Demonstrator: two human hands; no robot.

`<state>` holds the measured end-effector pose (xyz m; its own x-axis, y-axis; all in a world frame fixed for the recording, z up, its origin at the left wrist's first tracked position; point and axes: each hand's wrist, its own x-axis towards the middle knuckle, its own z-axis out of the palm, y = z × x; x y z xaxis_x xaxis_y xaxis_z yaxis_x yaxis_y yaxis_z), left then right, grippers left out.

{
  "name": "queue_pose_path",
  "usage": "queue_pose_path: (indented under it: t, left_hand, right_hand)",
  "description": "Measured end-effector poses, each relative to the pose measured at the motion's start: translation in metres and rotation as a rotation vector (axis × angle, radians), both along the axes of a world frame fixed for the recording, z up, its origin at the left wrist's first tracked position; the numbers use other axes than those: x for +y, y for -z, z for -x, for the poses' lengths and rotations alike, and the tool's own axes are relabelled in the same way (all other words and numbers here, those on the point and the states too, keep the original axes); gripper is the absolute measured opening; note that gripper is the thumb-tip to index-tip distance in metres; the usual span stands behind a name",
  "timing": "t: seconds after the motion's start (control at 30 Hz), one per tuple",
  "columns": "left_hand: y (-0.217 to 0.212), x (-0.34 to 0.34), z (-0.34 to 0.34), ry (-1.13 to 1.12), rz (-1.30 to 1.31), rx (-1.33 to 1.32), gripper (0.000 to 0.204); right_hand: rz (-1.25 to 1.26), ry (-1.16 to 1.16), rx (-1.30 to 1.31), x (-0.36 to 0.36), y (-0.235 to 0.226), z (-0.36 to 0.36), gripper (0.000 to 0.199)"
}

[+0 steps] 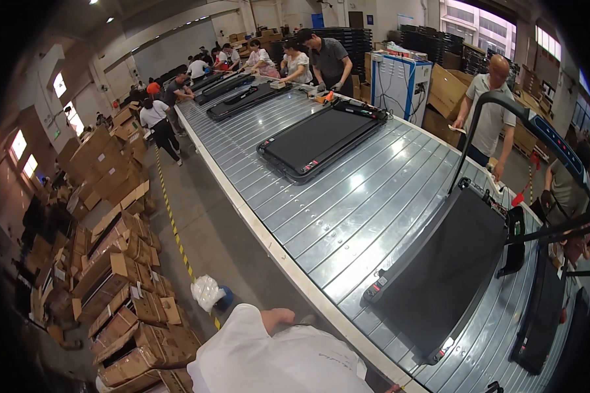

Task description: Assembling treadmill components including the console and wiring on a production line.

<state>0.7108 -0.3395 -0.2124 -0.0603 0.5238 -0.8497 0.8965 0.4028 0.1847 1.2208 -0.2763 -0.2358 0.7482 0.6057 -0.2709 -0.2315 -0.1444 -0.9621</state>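
Note:
At the lower edge my white-shirted torso fills the view, and my left forearm [278, 318] is bent across my front. My left hand [304, 320] shows only as a small greyish patch past the forearm, its fingers hidden. My right hand is out of sight. Close by runs a long metal slatted conveyor [295, 223] with a pale side rail. The nearest thing on it is a treadmill [439, 268] with a black belt and a raised handlebar console [549, 141]. Neither hand is seen touching it.
Another treadmill deck [324, 141] lies farther along, with more beyond. Co-workers line the far side; one in a light polo [490, 108] reaches to the conveyor edge. Opened cardboard boxes [137, 288] pile up at left, past yellow-black floor tape [174, 226] and a plastic-bagged bin [208, 293].

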Motion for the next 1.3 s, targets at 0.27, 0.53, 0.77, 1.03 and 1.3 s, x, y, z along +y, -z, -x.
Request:
queue_pose_path:
  t: [0.27,0.53,0.77,1.03,1.3]
  left_hand:
    - [-0.015,0.024,-0.029,-0.026,-0.269,-0.093,0.035]
    - [-0.021,0.016,-0.035,-0.026,-0.150,-0.102,0.033]
    - [-0.003,0.002,-0.015,-0.029,-0.092,-0.015,0.034]
    - [-0.018,0.022,-0.015,0.023,-0.115,-0.055,0.036]
    - [-0.015,0.084,-0.008,0.296,-0.040,-0.094,0.038]
  right_hand:
    - [-0.001,-0.108,0.116,0.009,0.009,0.001,0.033]
    - [0.002,-0.128,0.231,0.007,0.021,-0.009,0.029]
    - [0.004,-0.133,0.340,0.001,0.041,-0.031,0.026]
    - [0.003,-0.090,0.481,-0.026,0.076,-0.060,0.024]
    - [-0.036,0.466,0.276,-0.049,-0.017,-0.022,0.042]
